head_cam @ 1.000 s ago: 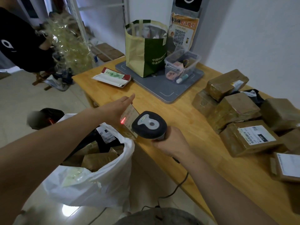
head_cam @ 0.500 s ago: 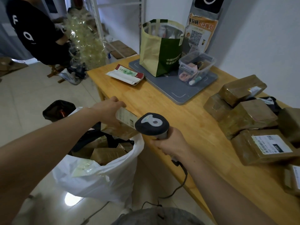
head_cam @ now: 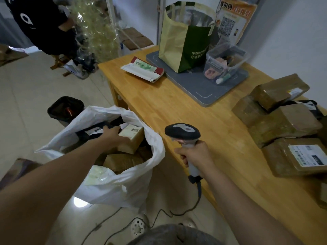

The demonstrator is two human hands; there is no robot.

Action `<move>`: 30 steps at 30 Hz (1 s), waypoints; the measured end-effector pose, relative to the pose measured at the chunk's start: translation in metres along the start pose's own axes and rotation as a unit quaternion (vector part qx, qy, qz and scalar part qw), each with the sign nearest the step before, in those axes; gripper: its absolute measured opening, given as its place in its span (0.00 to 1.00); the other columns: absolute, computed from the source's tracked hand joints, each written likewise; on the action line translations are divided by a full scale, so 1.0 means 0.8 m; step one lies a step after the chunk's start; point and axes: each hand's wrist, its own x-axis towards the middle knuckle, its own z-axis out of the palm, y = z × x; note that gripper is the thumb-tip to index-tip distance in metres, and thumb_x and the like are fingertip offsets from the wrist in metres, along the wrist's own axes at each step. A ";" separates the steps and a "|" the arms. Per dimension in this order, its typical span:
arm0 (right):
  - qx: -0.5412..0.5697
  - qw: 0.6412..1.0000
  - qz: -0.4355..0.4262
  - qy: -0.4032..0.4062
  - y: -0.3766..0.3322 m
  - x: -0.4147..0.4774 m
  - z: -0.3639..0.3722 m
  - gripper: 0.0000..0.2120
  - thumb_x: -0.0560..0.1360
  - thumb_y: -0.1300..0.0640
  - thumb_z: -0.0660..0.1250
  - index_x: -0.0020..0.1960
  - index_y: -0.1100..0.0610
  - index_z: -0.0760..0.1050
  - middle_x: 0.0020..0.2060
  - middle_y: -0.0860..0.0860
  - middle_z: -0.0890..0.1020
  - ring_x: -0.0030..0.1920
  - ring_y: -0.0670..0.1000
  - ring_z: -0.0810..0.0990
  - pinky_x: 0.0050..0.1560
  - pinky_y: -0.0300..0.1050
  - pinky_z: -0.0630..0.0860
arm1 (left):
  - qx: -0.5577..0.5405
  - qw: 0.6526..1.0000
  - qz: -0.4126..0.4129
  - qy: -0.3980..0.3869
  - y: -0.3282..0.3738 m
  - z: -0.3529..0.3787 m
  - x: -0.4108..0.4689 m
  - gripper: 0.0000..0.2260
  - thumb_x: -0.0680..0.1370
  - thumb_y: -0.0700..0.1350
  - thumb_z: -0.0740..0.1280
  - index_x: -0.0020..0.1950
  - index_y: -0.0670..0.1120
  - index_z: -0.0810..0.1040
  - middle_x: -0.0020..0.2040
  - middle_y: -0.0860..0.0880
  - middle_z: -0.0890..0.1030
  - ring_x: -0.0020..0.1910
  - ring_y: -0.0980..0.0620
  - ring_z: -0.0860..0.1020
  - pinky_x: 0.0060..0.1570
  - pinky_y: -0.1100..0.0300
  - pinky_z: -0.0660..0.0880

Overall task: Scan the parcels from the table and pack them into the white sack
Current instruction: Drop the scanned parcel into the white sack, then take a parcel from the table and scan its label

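Note:
The white sack (head_cam: 115, 188) stands open on the floor against the wooden table's (head_cam: 177, 106) front edge, with several brown parcels inside. My left hand (head_cam: 110, 134) reaches into its mouth and holds a small brown parcel (head_cam: 131, 138) with a white label, resting on the others. Over the table edge, my right hand (head_cam: 194, 155) grips the handle of a black and grey barcode scanner (head_cam: 182, 132). On the right side of the table lie several brown taped parcels (head_cam: 283, 124), the nearest (head_cam: 299, 158) with its label facing up.
A green and yellow bag (head_cam: 184, 38) and a clear plastic box (head_cam: 226, 62) sit on a grey mat (head_cam: 203, 91) at the back. A red and white envelope (head_cam: 143, 69) lies nearby. A black bin (head_cam: 65, 108) stands behind the sack. A person in black (head_cam: 40, 23) is far left. The scanner cable (head_cam: 159, 214) trails on the floor.
My left hand carried the small parcel from in front of the scanner down into the sack. The scanner's red light no longer falls on the label. My right hand stayed over the table edge.

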 end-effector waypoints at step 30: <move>0.360 0.866 0.073 0.340 0.148 -0.064 -0.332 0.05 0.71 0.67 0.69 0.46 0.63 0.76 0.25 0.49 0.79 0.24 0.45 0.76 0.27 0.40 0.75 | 0.033 0.924 0.377 0.055 0.648 0.188 -0.074 0.56 0.66 0.64 0.73 0.78 0.38 0.43 0.76 0.38 0.53 0.76 0.39 0.52 0.73 0.48 0.51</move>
